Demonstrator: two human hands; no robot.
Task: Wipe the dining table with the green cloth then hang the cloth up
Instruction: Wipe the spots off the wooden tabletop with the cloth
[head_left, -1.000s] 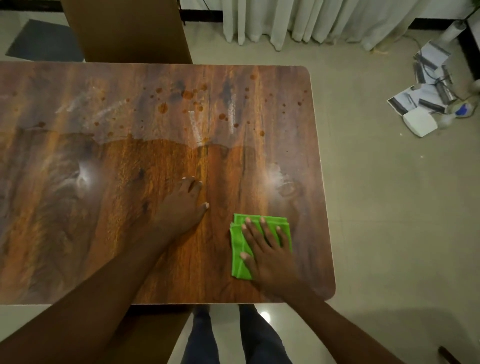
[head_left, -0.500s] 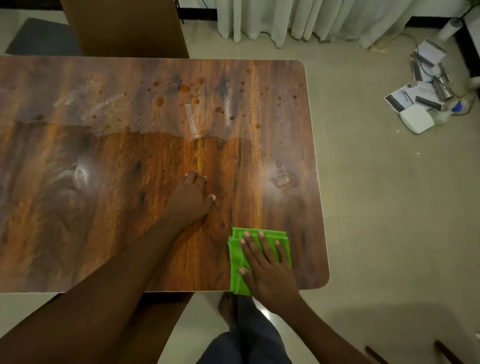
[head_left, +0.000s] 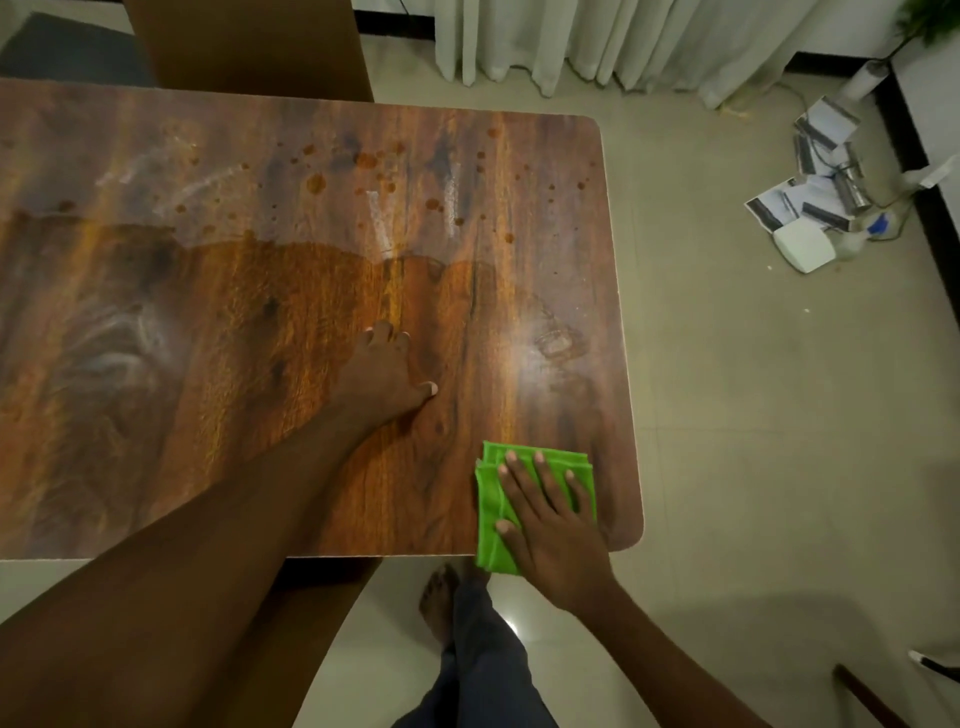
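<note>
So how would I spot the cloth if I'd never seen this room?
Start at the wooden dining table. At its near right corner, the right hand presses flat on a folded cloth. It is the only bright green thing there.

Floor (head_left: 727, 415): pale tiles, dimly lit. White curtain (head_left: 597, 41): upper centre, reaching the floor. Brown chair back (head_left: 249, 47): upper left. Loose papers (head_left: 810, 197): on the floor, right.
</note>
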